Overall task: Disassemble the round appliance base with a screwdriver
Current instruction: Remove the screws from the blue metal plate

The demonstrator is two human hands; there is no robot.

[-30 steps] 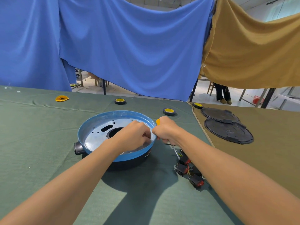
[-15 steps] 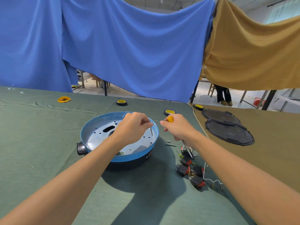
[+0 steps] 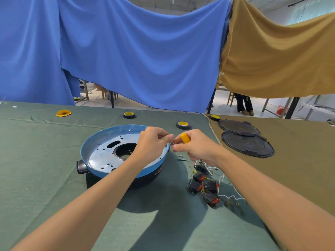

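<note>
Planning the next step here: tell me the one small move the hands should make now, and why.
Probably set the small metal piece down beside the loose bits on the cloth: the left hand pinches it above the blue base rim, at the fingertips of the right hand, which grips the screwdriver.

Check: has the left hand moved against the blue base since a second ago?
Yes. The left hand has risen from inside the blue base to above its right rim, pinching a small metal piece.
</note>
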